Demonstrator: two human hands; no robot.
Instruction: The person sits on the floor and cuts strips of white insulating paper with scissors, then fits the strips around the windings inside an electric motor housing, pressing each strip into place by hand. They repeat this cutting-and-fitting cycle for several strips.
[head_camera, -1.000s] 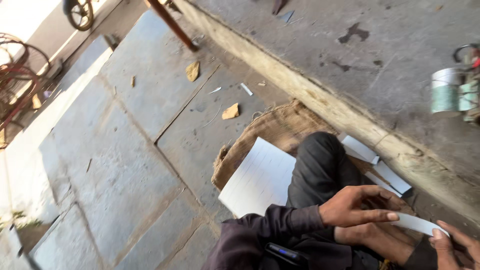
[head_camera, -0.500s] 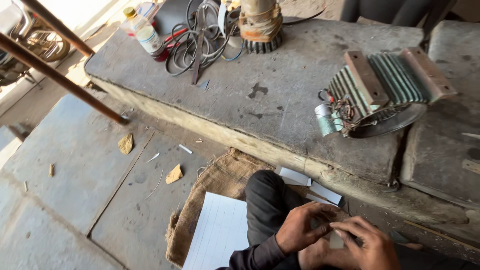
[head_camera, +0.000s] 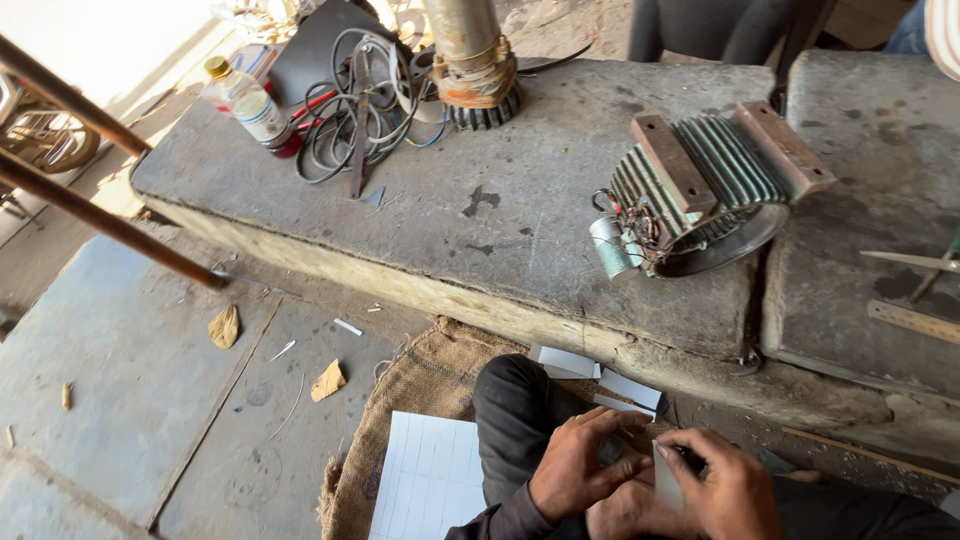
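Since earlier, both hands barely shifted: left hand (head_camera: 580, 465) and right hand (head_camera: 725, 490) grip closed on white strip (head_camera: 666, 478).

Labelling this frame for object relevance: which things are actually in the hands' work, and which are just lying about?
In hand:
- left hand and right hand, together pinching a small white paper strip
- white ruled paper sheet and cut white paper strips on the brown burlap sack

Lying about:
- finned grey electric motor
- clear plastic bottle
- tangled grey cables
- flat metal ruler
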